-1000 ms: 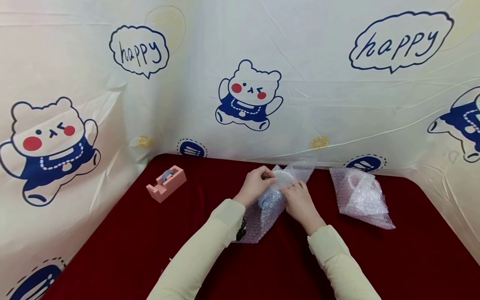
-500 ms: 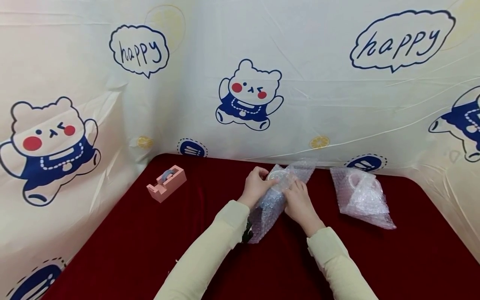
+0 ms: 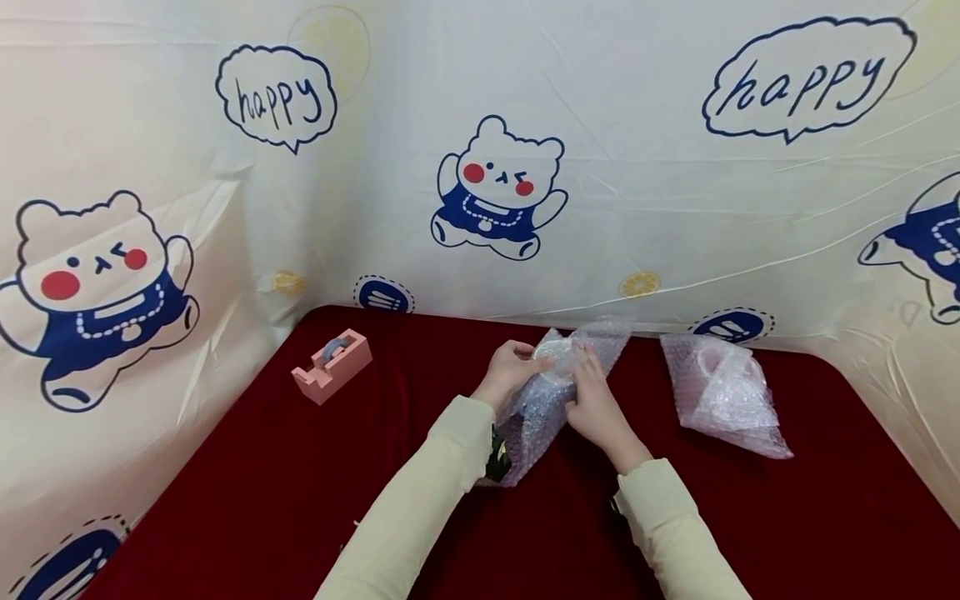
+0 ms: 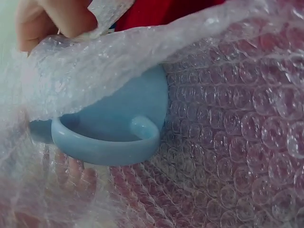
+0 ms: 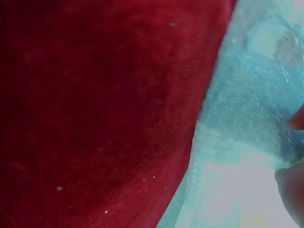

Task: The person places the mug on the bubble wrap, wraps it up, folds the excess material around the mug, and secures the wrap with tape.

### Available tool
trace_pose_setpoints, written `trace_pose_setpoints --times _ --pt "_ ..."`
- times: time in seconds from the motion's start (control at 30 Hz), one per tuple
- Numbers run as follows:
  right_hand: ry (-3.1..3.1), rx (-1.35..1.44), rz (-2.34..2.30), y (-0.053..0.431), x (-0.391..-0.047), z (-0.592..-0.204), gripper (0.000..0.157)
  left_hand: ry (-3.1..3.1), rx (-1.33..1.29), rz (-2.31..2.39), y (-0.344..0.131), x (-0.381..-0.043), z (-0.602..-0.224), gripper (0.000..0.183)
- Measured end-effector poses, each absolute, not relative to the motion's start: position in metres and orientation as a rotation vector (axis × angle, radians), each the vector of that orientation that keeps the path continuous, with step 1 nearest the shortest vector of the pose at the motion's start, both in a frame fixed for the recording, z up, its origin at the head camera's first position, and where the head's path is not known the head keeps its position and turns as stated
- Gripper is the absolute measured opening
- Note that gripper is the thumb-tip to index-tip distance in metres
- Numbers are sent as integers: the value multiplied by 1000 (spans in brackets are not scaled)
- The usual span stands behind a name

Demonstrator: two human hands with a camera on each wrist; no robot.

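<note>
A blue mug [image 4: 152,90] is noted near the far middle of the red-covered counter [image 3: 300,467], loosely enclosed in a sheet of bubble wrap [image 3: 543,433]. A folded layer is pinched by the left hand [image 3: 510,367], thumb laid over the sheet — presumably so that the fold is pinned against the mug. The right hand [image 3: 594,400] is laid alongside with fingers extended, nothing clasped; the wrap is pressed, probably to stop springy layers lifting. A second wrapped bundle [image 3: 731,408] is set well apart to the right, likely to leave working room. The pink tape dispenser [image 3: 345,367] is placed off to the left, untouched, clear of both forearms.

In the head view, the mug is veiled by film and hands. In the left wrist view, a gap in the wrap is shown, with bare blue wall and handle [image 4: 104,149] exposed. In the right wrist view, the wrap's edge is seen against red cloth; a pale round patch shows through — rim, base or handle cannot be told.
</note>
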State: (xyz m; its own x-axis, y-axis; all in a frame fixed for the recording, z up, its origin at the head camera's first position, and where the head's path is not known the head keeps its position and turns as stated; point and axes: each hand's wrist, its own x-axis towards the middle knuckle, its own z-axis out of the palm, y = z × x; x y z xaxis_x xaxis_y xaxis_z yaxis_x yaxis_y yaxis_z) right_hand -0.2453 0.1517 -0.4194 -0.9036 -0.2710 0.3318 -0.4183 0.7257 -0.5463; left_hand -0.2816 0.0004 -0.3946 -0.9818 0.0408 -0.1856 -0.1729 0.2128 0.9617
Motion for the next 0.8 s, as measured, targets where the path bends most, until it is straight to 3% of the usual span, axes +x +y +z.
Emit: trace_pose_setpoints --times 0.63,0.8 --pt "-2486 293 1715 159 -250 -414 34 2200 -186 1894 7 -288 -397 41" --pt "-2407 220 1735 161 -251 -416 32 2232 -206 1882 9 -287 -397 38"
